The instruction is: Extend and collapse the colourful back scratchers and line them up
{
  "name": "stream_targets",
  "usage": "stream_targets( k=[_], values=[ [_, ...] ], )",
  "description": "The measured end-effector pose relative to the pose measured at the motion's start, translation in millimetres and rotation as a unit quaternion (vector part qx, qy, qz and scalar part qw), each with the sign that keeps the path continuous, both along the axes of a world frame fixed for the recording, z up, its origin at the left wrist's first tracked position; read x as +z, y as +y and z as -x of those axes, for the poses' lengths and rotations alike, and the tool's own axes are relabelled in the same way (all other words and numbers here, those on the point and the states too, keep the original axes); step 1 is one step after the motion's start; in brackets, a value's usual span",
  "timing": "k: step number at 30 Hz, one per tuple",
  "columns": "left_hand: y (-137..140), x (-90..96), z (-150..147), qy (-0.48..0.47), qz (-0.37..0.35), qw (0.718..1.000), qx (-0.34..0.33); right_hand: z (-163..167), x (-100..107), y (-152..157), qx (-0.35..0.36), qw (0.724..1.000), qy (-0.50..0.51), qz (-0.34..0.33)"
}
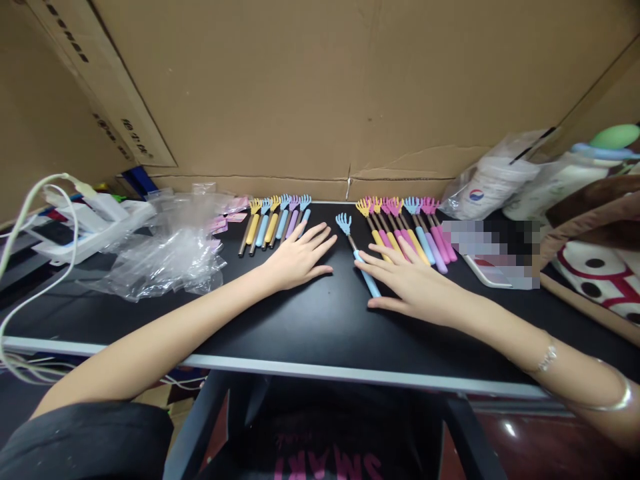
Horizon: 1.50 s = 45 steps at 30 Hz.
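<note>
Left hand [301, 259]: fingers spread, released; claw-headed scratchers [273, 227] 10 o'clock, crinkled clear bags [167, 263] 9 o'clock. Right hand [407, 279]: fingers splayed, ungripping, over smooth blue scratcher [371, 285].

A tall brown cardboard wall [280, 87] fills the top of the frame, with a horizontal crease along its foot and a small whitish tear [349, 188] at centre. At upper left, a paler strip [107, 87] bearing dark printed characters slants down across it. Toward upper right, the cardboard meets a side panel [613, 93] at a slanting edge. Below stands a black-topped desk [300, 327] with a silvery front edge [320, 371], its middle carrying a soft sheen of light. At lower right, a glossy reddish floor [523, 450] catches one bright reflection. Dark bars [197, 420] under the desk may be chair arms; the dimness leaves that uncertain.
</note>
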State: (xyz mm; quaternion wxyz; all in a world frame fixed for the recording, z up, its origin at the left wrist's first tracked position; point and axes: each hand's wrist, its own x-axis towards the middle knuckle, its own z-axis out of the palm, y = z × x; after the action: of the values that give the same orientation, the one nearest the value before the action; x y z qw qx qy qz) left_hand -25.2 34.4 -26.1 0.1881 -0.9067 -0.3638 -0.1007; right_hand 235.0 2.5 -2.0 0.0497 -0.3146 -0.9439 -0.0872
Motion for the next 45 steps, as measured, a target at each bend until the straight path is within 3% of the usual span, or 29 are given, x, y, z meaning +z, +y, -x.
stream_targets(
  k=[5,10,16,30,35,41,45],
  values=[
    [3.9,-3.7,3.7,0.009,0.024,0.999,0.022,1.0,-7.9,32.5,-0.007,0.996,-0.024,-0.09],
    [2.9,-3.6,2.7,0.006,0.042,0.999,0.027,-1.5,-16.4,55.6,-0.023,0.992,-0.027,-0.124],
    [1.9,-2.3,1.9,0.018,0.057,0.997,0.041,-6.1,-27.1,58.4,-0.049,0.992,-0.001,-0.118],
    [1.3,-3.3,3.4,0.001,0.083,0.996,0.035,-6.5,-29.7,56.5,-0.079,0.994,0.041,-0.065],
    [-0.1,-2.8,3.5,-0.011,0.089,0.995,0.031,-0.6,-17.2,45.0,-0.036,0.994,0.077,-0.071],
    [-0.1,-2.9,3.5,-0.023,0.108,0.993,0.036,21.4,-5.8,13.5,0.151,0.987,0.033,-0.034],
    [-0.1,-2.6,3.4,-0.024,0.109,0.993,0.038,23.6,-6.4,4.3,0.162,0.986,0.026,-0.034]
  ],
)
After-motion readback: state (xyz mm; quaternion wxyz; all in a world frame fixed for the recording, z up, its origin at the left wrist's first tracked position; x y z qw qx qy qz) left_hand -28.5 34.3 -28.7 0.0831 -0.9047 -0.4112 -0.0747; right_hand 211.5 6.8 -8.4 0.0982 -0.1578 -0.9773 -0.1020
